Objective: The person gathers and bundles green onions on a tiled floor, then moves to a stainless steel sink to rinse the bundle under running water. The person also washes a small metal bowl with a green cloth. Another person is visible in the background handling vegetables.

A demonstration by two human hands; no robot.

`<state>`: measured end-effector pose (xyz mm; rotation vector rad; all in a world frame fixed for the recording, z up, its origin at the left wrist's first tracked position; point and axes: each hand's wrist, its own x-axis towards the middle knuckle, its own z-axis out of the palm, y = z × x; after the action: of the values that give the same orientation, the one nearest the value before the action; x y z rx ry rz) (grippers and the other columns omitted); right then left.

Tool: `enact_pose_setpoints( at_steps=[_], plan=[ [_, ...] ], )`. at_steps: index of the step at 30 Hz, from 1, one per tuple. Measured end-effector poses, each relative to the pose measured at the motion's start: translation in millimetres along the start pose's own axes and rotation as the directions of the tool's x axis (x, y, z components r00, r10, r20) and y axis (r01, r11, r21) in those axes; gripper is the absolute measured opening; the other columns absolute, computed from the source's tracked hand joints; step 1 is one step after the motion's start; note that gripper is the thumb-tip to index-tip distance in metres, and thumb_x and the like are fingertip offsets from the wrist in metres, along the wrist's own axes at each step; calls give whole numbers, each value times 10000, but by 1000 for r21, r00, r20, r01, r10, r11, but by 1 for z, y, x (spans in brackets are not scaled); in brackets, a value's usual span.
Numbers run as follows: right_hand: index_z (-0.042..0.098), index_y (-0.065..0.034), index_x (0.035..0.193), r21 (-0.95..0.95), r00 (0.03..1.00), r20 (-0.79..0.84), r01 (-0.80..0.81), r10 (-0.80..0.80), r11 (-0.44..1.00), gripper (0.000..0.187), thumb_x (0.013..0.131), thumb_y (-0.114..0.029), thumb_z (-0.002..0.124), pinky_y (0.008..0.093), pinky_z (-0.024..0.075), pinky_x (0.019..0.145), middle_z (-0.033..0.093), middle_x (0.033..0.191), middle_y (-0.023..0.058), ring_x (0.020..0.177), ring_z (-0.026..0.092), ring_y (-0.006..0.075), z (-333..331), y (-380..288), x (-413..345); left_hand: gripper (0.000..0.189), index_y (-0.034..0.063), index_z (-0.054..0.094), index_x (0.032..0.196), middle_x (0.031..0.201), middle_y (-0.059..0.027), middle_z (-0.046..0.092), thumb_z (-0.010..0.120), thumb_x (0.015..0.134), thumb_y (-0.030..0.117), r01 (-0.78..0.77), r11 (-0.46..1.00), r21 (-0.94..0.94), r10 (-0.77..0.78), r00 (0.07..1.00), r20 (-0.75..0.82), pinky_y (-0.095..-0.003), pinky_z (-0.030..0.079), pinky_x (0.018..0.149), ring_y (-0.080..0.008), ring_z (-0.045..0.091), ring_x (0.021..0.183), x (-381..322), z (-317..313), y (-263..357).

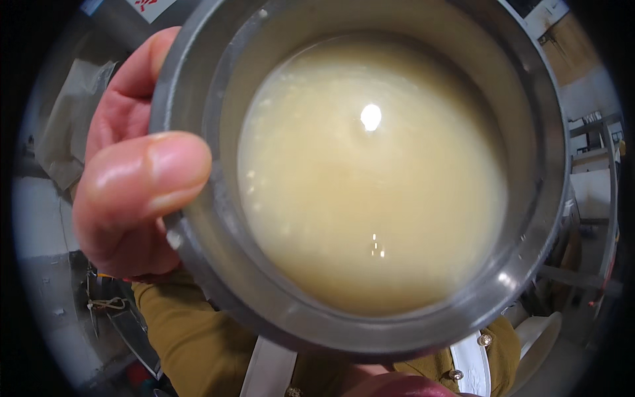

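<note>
Held close up, a round grey metal vessel (538,149) with a wide stepped rim fills most of the head view. Cloudy pale-yellow liquid (367,188) lies inside it, with small bubbles or bits along its left side and a bright light reflected on the surface. My left hand (129,159) grips the vessel at its left side. The thumb rests over the rim, while the other fingers curl behind the outer wall, partly hidden. My right hand is out of view. The vessel's underside cannot be seen.
Below the vessel are my brown sleeve (173,327) and a white strap (270,367). A crumpled translucent plastic sheet (74,119) hangs at the left, above a tied cord (106,302). A metal rack (607,164) stands at the right, near a pale basin-like object (538,342).
</note>
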<state>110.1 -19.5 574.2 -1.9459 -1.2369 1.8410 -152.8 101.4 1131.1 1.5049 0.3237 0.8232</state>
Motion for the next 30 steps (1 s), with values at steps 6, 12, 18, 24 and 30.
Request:
enact_pose_setpoints(
  at_steps=[6, 12, 18, 24, 30],
  plan=[
    [642, 28, 1025, 180, 961, 143, 208, -235, 961, 447, 764, -334, 650, 355, 468, 795, 637, 1033, 141, 895, 591, 230, 50, -146, 39, 501, 5, 490, 1163, 960, -132, 630, 632, 803, 324, -31, 986, 166, 33, 999, -12, -288, 558, 719, -184, 645, 811, -38, -32, 32],
    [639, 31, 1023, 272, 927, 247, 214, -283, 938, 434, 772, -323, 642, 354, 475, 774, 639, 1012, 137, 871, 596, 227, 62, -191, 55, 552, -28, 497, 1110, 940, -117, 622, 726, 721, 288, -197, 980, -4, 192, 963, -187, -269, 531, 705, -174, 625, 790, -59, -32, 22],
    [637, 34, 1020, 293, 910, 330, 152, -250, 944, 422, 779, -312, 635, 352, 482, 754, 640, 991, 134, 846, 601, 223, 54, -188, 63, 524, -25, 492, 1119, 966, -120, 615, 699, 748, 282, -173, 983, 66, 185, 920, -345, -275, 530, 725, -175, 624, 816, -74, -32, 24],
    [634, 37, 1018, 295, 891, 408, 78, -200, 952, 409, 786, -301, 627, 351, 489, 733, 642, 970, 131, 822, 605, 219, 35, -171, 64, 498, -22, 488, 1128, 992, -123, 609, 672, 775, 276, -148, 979, 142, 200, 844, -497, -281, 528, 746, -177, 623, 841, -92, -11, 26],
    [631, 40, 1016, 273, 862, 483, 15, -150, 962, 397, 793, -289, 619, 349, 496, 713, 644, 949, 128, 798, 610, 215, 22, -156, 63, 471, -19, 484, 1137, 1018, -126, 603, 644, 802, 270, -110, 969, 220, 228, 738, -636, -288, 527, 766, -179, 622, 866, -120, 17, 34]
  ],
)
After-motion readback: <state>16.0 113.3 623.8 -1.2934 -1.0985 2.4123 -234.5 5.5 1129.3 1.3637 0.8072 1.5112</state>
